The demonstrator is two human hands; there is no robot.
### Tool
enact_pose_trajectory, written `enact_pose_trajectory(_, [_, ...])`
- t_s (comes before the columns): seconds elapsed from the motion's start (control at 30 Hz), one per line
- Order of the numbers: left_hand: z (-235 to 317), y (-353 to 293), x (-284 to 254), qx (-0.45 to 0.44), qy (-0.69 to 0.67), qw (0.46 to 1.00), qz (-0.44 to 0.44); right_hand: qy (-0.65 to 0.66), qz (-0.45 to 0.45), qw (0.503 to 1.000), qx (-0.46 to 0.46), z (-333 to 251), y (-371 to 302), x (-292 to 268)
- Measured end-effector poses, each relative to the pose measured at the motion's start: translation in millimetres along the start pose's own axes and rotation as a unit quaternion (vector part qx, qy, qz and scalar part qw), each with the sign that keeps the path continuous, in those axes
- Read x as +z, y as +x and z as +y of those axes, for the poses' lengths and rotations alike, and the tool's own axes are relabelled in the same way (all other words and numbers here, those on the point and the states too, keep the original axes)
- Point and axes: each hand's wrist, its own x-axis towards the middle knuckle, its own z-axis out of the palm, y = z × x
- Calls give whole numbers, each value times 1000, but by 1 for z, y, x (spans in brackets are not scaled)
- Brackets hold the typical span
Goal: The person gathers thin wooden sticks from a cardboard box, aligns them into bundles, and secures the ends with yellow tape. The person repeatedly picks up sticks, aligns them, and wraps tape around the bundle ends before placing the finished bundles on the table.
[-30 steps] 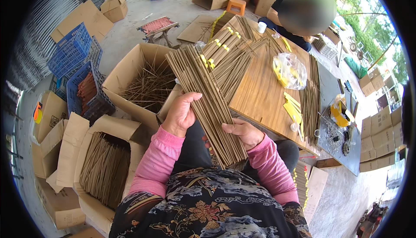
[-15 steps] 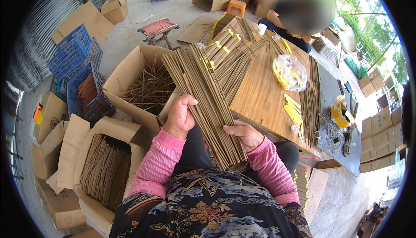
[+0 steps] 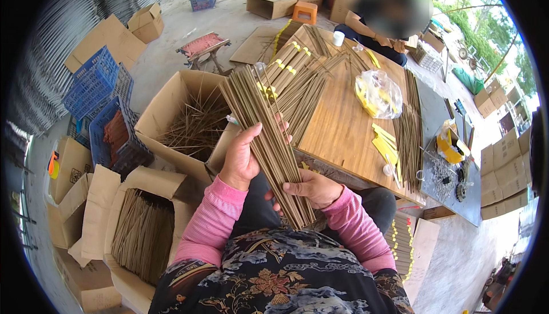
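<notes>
A bundle of thin brown sticks [image 3: 266, 136] slants across my lap, its far end toward the table and its near end between my knees. My left hand [image 3: 241, 157] is wrapped round its middle, thumb on top and fingertips showing past the far side. Lower down, my right hand [image 3: 314, 189] grips the bundle near its close end, with the thumb pressed over the sticks and fingers underneath. One stick stands a little apart from the rest along the right side.
A wooden table [image 3: 329, 134] ahead bears more sticks, yellow strips [image 3: 386, 145] and a plastic bag [image 3: 378, 94]. Left of me stand a carton of loose sticks [image 3: 194, 125], a carton of packed sticks [image 3: 143, 228] and blue crates [image 3: 94, 82]. A person [image 3: 372, 34] sits beyond the table.
The bundle has been drawn from a wide, flat spread into a narrower, tighter bunch. My left hand's fingers now wrap round it, and my right hand has shifted slightly left and down.
</notes>
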Motion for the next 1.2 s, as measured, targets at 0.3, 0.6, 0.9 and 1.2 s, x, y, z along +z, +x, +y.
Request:
enact_pose_trajectory(0.3, [-10,30,9,-29,60,995,-80,14,-17,999,-38,1,-13,-16])
enact_pose_trajectory(0.6, [-47,77,99,188,349,908,-133,-375,298,825,-301,-35,-17,-58])
enact_pose_trajectory(0.9, [-126,139,83,195,444,859,-161,-342,458,661,-486,-47,1,-143])
enact_pose_trajectory(1.2, [-139,138,77,221,502,822,-152,-372,447,650,-490,-40,-5,-153])
